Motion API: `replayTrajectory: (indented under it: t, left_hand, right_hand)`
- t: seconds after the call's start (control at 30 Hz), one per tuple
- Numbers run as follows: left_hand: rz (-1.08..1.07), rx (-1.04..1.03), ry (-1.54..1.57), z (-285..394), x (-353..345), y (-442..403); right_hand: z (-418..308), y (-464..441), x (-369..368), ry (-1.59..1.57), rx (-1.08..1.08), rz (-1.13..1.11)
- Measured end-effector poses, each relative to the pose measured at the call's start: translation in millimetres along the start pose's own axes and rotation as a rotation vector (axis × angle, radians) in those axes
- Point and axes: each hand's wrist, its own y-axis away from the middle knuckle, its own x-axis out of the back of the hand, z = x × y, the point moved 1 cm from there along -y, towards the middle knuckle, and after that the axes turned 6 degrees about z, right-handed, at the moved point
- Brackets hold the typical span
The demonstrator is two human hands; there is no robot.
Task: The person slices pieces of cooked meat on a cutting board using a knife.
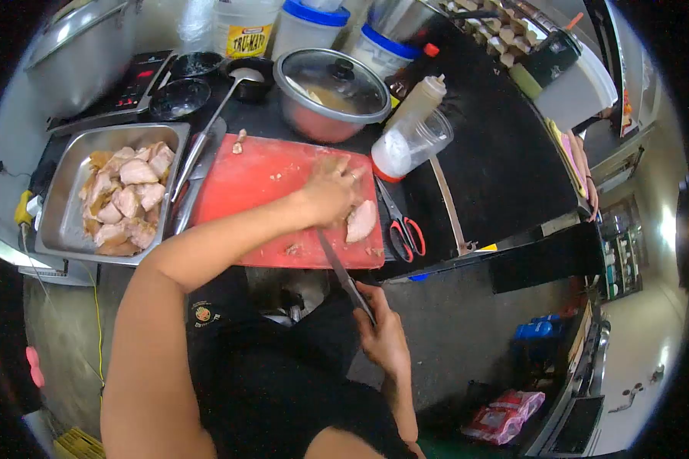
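My right hand is closed around the handle of a knife, whose blade points up and left over the near edge of a red cutting board. Above the board is my left hand, its fingers smeared by motion, so I cannot tell whether they grip anything. Just right of it lies a pale piece of cooked meat. Small scraps are scattered on the board. To the left, a steel tray holds several chunks of meat.
Red-handled scissors and a clear plastic container sit right of the board. Behind it stands a lidded pot beside a squeeze bottle. A ladle lies between tray and board. An induction cooker is at back left.
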Motion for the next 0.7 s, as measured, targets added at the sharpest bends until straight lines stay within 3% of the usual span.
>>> replayTrajectory:
  t: [0.07, 0.17, 0.27, 0.37, 0.47, 0.57, 0.7]
  left_hand:
    - [0.092, -0.013, -0.081, -14.0, -12.8, 2.1]
    - [-0.004, 0.022, -0.247, -13.3, 10.7, 5.2]
    - [0.013, 0.028, -0.089, 11.7, 43.5, 4.9]
    - [-0.099, 0.004, 0.262, 17.3, 3.7, -28.2]
    - [-0.191, 0.113, 0.346, 28.4, -17.3, -45.3]
    - [-0.098, 0.128, 0.279, 27.5, -45.6, -59.8]
    - [-0.225, 0.087, 0.371, 27.2, -23.6, -59.7]
  right_hand:
    - [-1.9, 7.0, 15.1, 0.013, -0.059, -0.036]
    - [5.3, 21.1, 31.6, -0.031, -0.117, -0.014]
    - [12.9, 32.1, 50.8, -0.024, -0.189, 0.007]
    - [26.0, 38.9, 66.5, 0.002, -0.2, 0.075]
    - [16.9, 42.3, 79.5, -0.007, -0.274, 0.161]
    - [28.6, 46.2, 76.9, -0.029, -0.206, 0.291]
    - [32.2, 44.8, 75.4, -0.073, -0.242, 0.282]
